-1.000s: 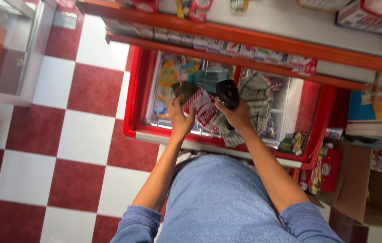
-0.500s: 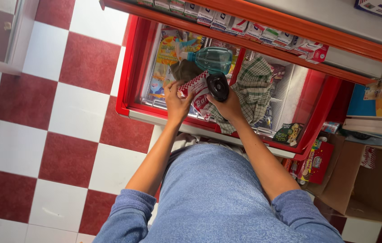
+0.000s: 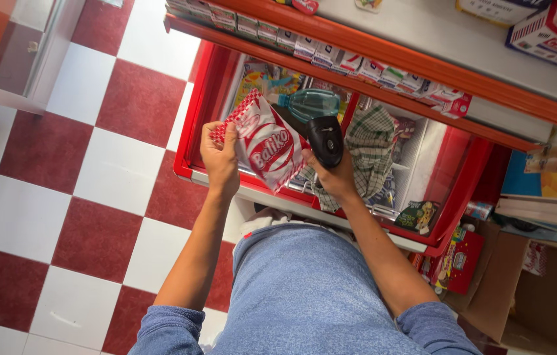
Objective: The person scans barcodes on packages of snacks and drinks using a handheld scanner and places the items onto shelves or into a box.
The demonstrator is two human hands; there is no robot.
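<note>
Head view, looking down over a blue-shirted torso at a red chest freezer (image 3: 190, 125) on a red-and-white checkered floor (image 3: 94, 164). The left hand (image 3: 221, 160) forms a closed grip on the left edge of a red-and-white snack packet (image 3: 267, 141), fingers wrapped around its crimped side, holding it tilted above the freezer's near rim. The right hand (image 3: 334, 181) forms a closed grip around the handle of a black barcode scanner (image 3: 326, 139), whose head stands just right of the packet, near or touching its right edge; contact cannot be resolved. Just beyond the two grips, inside the freezer, lies a clear green-tinted bottle (image 3: 311, 104); right of the scanner grip hangs a green checked cloth (image 3: 370, 148). Farther beyond, an orange shelf (image 3: 423, 66) carries a row of small boxes (image 3: 331, 56) along its edge. Right of the scanner grip, well apart, stands a cardboard box (image 3: 528, 296).
</note>
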